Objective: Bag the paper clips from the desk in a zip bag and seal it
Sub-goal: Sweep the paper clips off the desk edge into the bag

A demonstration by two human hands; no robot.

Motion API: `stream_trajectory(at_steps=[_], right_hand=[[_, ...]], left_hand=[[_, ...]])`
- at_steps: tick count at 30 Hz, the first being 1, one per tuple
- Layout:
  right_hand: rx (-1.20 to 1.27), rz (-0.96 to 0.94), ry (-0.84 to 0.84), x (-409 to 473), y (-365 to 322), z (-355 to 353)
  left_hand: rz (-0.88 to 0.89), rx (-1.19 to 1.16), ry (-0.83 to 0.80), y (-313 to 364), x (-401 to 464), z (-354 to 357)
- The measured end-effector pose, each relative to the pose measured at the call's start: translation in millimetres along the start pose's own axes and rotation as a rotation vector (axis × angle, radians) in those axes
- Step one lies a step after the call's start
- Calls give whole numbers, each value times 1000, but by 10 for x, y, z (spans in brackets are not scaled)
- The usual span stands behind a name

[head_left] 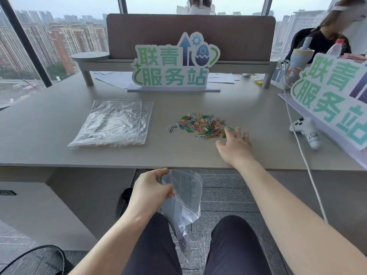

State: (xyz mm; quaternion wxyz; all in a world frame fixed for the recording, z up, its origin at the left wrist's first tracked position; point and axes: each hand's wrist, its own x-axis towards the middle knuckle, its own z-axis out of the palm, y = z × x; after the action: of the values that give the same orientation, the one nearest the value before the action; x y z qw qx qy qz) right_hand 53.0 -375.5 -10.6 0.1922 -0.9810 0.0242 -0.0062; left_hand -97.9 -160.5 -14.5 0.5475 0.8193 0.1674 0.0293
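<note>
The zip bag in my left hand is thin clear plastic, glossy and wrinkled. The stack of bags looks the same, very shiny. The paper clips have smooth coloured coating. The desk is matt grey laminate.

Tall windows across the top of the frame show grey daylight and high-rise blocks; a brown divider panel stands centre, grey carpet below.
</note>
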Motion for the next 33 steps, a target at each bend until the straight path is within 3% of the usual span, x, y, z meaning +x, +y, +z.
stream_trajectory(at_steps=[10,18,33], right_hand=[[-57,13,-17,369,-43,1],[-104,-200,-64,316,-55,64],[-49,-405,-182,-413,-563,243]], left_hand=[[-25,-30,-4,-27,41,-9],[-28,-27,-4,-10,23,11],[-17,-10,-13,13,22,25]])
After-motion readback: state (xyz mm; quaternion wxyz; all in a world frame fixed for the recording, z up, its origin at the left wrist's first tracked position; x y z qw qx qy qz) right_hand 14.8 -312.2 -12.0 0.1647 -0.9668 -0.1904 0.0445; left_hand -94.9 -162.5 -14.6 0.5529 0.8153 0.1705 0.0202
